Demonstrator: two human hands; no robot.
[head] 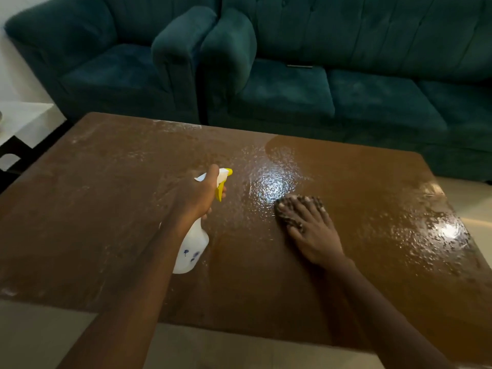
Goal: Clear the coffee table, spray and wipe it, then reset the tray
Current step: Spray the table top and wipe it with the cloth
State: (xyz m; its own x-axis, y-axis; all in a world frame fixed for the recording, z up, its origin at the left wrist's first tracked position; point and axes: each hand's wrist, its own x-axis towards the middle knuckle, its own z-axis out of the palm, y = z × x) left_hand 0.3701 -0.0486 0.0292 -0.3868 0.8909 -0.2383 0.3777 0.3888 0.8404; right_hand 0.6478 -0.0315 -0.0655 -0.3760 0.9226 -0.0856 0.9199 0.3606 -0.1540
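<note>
The brown coffee table [106, 209] fills the view, wet with spray droplets across its middle and right side. My left hand [198, 195] grips a white spray bottle [193, 243] with a yellow nozzle and trigger, held over the table's centre, nozzle pointing away from me. To its right, my right hand [308, 225] lies flat with straight fingers, pressing a dark speckled cloth [286, 209] onto the tabletop. Most of the cloth is hidden under the fingers. No tray is in view.
A dark green armchair [106, 62] and a matching sofa [359, 75] stand just behind the table's far edge. A white side table [24, 118] sits at the far left. Pale floor tiles [40, 339] show below the near edge.
</note>
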